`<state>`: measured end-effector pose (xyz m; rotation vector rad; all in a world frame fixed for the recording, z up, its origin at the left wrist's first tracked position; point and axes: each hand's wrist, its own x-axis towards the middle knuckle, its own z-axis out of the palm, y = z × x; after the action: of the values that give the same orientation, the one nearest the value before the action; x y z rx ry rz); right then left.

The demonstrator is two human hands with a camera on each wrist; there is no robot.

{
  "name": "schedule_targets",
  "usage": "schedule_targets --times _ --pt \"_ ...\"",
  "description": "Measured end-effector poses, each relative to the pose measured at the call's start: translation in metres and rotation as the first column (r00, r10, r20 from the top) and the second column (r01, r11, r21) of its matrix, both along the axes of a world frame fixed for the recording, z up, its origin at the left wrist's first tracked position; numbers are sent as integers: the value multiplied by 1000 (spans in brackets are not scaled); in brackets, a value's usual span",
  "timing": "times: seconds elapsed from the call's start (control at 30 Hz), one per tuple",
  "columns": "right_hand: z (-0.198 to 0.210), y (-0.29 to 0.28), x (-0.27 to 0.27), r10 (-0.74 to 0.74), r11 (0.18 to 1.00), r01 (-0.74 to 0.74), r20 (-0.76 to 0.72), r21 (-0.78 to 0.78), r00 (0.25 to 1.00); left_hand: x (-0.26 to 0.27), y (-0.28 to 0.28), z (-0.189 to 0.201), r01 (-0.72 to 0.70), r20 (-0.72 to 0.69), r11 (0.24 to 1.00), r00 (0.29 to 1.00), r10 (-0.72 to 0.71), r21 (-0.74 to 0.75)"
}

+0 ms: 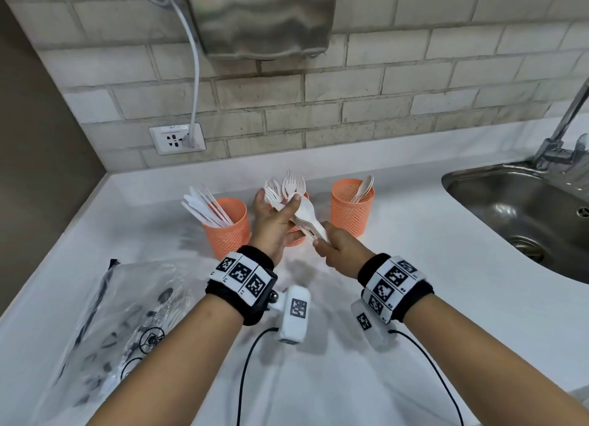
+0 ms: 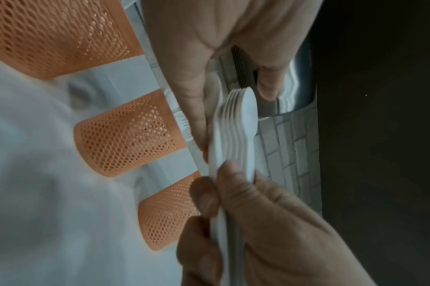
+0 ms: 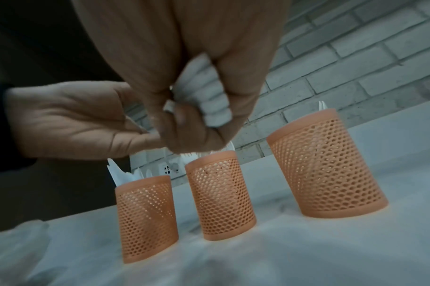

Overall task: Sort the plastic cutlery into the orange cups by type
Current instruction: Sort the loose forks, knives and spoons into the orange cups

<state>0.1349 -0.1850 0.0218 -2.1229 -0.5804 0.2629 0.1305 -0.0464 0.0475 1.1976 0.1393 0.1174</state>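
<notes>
the right hand (image 1: pixel 334 250) pinched the handle ends of a nested stack of white spoons (image 1: pixel 306 216), thumb and curled fingers closed round them; the stack's long axis ran from that hand up and away to the left, bowls pointing far, and it hung in the air above the middle cup (image 3: pixel 220 195); the left hand (image 1: pixel 274 221) lay under and beside the bowl end, palm up with fingers only loosely bent, and whether it pinched the stack or just steadied it could not be told from the head view; in the left wrist view its fingers (image 2: pixel 194 108) sat just beside the bowls, apparently touching; the spoon cup (image 1: pixel 352 210), already holding a few spoons, stood to the right of the stack and a little farther off, so the right hand was the nearer one and the move would likely call for swinging the stack right and tipping it handles down into that cup; the left cup (image 1: pixel 228 226) held knives (image 1: pixel 204 207), and forks (image 1: pixel 287 186) rose from the middle cup behind the left hand; most of the middle cup was hidden by the hands in the head view; how many spoons made up the stack was hard to count; a clear plastic bag (image 1: pixel 118 314) lay near left on the white counter (image 1: pixel 446 266), its contents blurred; the sink (image 1: pixel 510 208) was cut off at the right edge.
</notes>
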Motion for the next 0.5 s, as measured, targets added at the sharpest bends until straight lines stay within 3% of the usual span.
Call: schedule_targets --times 0.2,0.27,0.4,0.5 --pt "-2 3 6 70 982 -46 129 -184 989 6 -4 -8 5 -57 978 998 7 210" --pt "-4 1 8 77 984 -50 154 -169 985 8 -5 -9 -12 -60 979 998 24 201" --pt "0 -3 15 77 986 -42 217 -164 973 7 -8 -8 -83 91 982 993 69 168" --pt "4 -7 17 94 989 -65 217 -134 972 9 -5 -7 -44 111 989 993 28 140"
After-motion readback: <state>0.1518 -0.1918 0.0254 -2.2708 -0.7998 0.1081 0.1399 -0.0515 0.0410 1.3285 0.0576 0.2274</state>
